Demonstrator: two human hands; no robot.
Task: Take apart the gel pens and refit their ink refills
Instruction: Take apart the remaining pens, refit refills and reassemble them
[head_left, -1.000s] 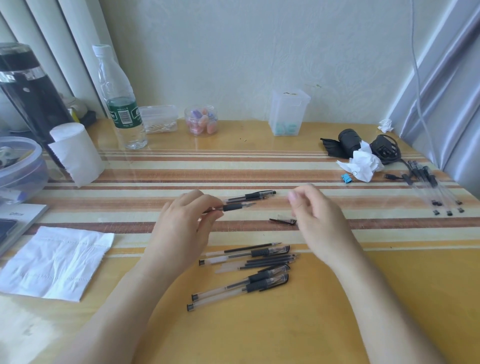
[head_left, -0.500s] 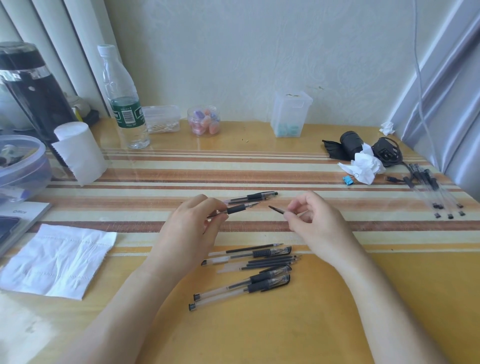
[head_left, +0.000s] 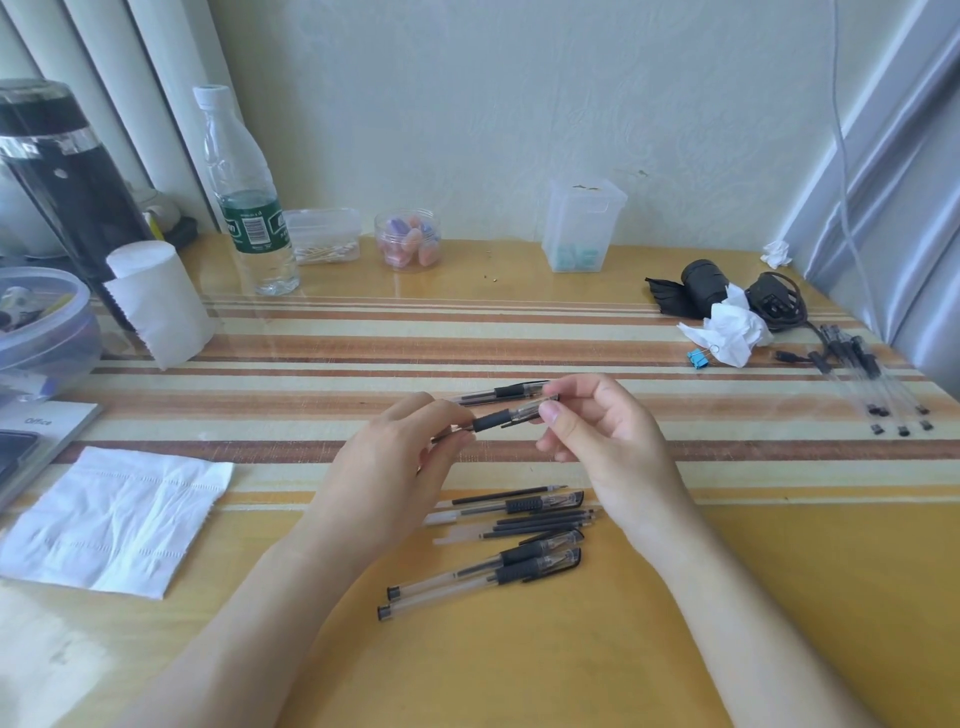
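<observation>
My left hand (head_left: 395, 467) pinches a clear gel pen (head_left: 498, 418) by its barel, just left of the black grip. My right hand (head_left: 597, 431) pinches the clear cap on that pen's tip end. Both hands hover above the striped table mat. A second capped gel pen (head_left: 498, 392) lies on the mat just behind the held one. In front of my hands lies a pile of several gel pens and loose black refills (head_left: 519, 519), with two capped pens (head_left: 483, 577) nearest me.
A folded white tissue (head_left: 114, 519) lies at the left. A water bottle (head_left: 247, 208), a tissue roll (head_left: 156, 306), small jars (head_left: 408, 241) and a clear box (head_left: 582, 228) stand along the back. Crumpled paper (head_left: 727, 332), black gear and several pens (head_left: 872, 384) sit at the right.
My right hand picked the clear cap off the mat, brought it left to the pen in my left hand, and now holds it over the pen's tip.
</observation>
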